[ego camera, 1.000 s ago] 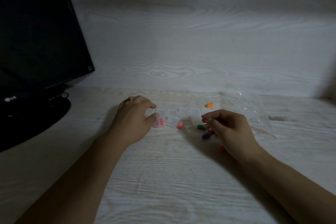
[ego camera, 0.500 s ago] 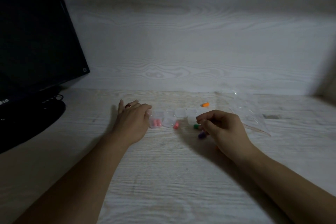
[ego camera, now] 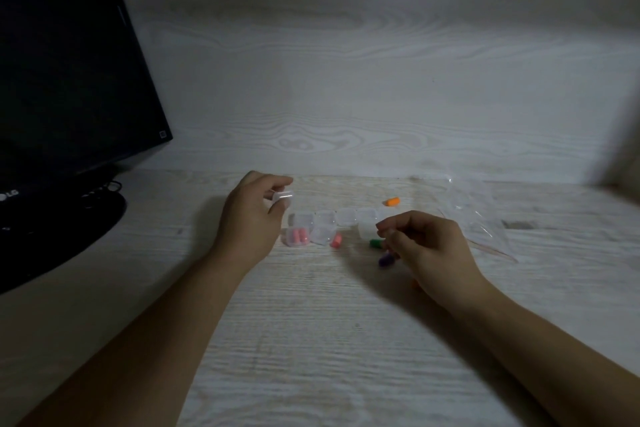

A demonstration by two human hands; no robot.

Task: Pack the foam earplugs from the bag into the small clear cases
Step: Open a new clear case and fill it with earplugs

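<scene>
Head view looks down on a pale wooden table [ego camera: 311, 340] with a row of small clear cases [ego camera: 337, 218] as the landmark. Just left of the row, the left hand [ego camera: 251, 218] pinches one clear case [ego camera: 283, 197], lifted above the row's left end. Below that end sits a case holding pink earplugs [ego camera: 298, 236]; a loose pink earplug [ego camera: 336, 240] lies near it. At the row's right end, the right hand [ego camera: 426, 250] has curled fingers; whether it holds anything I cannot tell. Green [ego camera: 375, 243] and purple [ego camera: 385, 259] earplugs lie beside its fingertips. An orange earplug [ego camera: 392, 201] lies behind the row, the clear bag [ego camera: 474, 215] to its right.
</scene>
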